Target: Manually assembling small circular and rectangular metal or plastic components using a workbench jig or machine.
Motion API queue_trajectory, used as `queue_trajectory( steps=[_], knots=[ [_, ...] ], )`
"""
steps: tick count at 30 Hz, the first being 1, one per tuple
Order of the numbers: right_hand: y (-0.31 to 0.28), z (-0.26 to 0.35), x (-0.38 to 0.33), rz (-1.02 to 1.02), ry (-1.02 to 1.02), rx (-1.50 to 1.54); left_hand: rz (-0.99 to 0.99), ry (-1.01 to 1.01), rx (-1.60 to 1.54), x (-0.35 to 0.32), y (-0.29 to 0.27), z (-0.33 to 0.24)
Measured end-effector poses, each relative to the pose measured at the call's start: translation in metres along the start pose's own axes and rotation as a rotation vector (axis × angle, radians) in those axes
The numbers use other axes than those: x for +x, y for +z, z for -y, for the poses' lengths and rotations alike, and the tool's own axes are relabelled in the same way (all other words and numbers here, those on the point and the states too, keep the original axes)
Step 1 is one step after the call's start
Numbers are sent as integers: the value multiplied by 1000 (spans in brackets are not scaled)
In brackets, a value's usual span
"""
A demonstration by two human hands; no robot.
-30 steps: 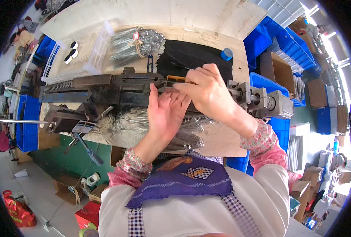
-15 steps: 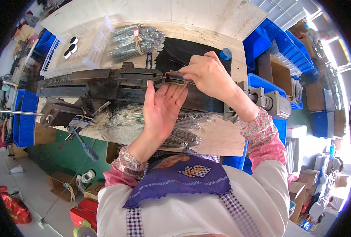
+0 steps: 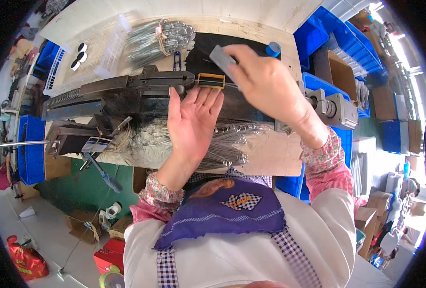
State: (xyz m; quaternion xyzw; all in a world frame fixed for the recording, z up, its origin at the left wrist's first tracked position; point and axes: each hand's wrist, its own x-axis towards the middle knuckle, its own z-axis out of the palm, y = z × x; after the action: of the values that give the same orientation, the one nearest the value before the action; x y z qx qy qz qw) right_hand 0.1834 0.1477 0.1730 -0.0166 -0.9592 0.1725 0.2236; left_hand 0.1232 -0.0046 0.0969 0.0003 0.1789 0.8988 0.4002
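My right hand [image 3: 269,79], slightly blurred, is raised over the dark bench machine [image 3: 162,86] and grips a flat grey rectangular block [image 3: 222,58]. My left hand [image 3: 193,126] lies palm up in front of the machine with its fingers stretched out and nothing clasped in them. Its fingertips reach the lower edge of a small yellow rectangular frame [image 3: 212,75] at the end of the machine's jaws. Whether the fingertips bear the frame's weight, I cannot tell.
Thin metal wires in a tied bundle [image 3: 161,39] lie behind the machine, beside a white plastic basket [image 3: 108,50]. More loose wires [image 3: 222,151] lie on the near side. A blue cap [image 3: 273,49] stands at the back. Blue crates [image 3: 313,45] stand at the right.
My right hand has lifted away from the jaws with the grey block, uncovering the yellow frame. My left hand stays under the frame, nearly in place. The whole view has shifted slightly.
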Motion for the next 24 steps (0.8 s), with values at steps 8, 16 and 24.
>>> queue_trajectory(
  steps=[8, 16, 24],
  knots=[
    [25, 18, -5, 200, -182, -353, -11, -57, 116, 0, 3, -6],
    [32, -5, -22, 98, -121, -186, -27, -104, 169, 8, -9, -9],
    [93, -16, -144, 312, -5, 101, -233, -75, 155, -7, -20, 58]
  ],
)
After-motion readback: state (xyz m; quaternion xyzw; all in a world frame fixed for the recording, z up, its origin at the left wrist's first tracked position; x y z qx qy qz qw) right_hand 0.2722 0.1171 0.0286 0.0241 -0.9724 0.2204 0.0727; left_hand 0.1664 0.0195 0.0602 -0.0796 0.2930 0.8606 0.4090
